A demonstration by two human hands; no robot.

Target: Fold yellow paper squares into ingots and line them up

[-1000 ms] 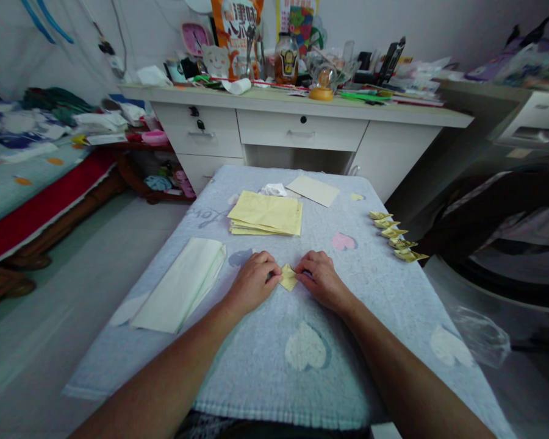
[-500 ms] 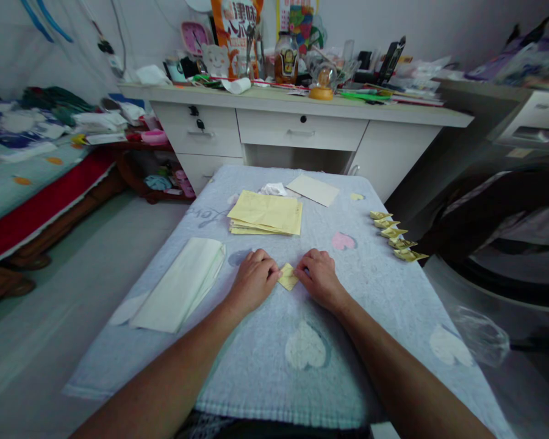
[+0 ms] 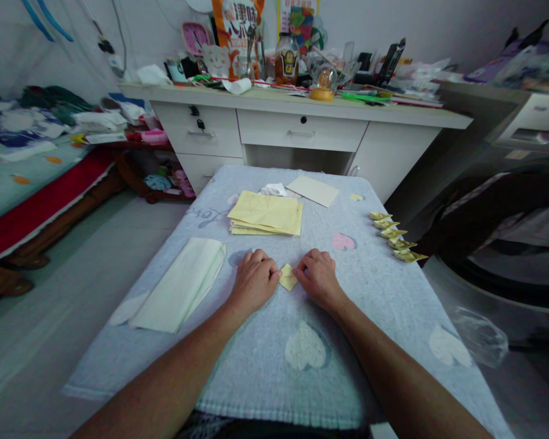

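A small folded square of yellow paper (image 3: 288,277) lies with one corner toward me on the cloth-covered table. My left hand (image 3: 257,275) pinches its left corner, fingers curled in. At the opposite corner my right hand (image 3: 319,274) is closed in the same way, thumb and forefinger on the paper. Beyond the hands sits a stack of yellow paper sheets (image 3: 266,212). Several folded yellow paper boats (image 3: 396,235) stand in a row along the table's right edge.
A folded white cloth or paper bundle (image 3: 183,283) lies left of my arms. Behind the stack are a crumpled white tissue (image 3: 273,189) and a pale card (image 3: 313,189). A cluttered white desk (image 3: 302,131) borders the far side; a washing machine (image 3: 526,183) stands right.
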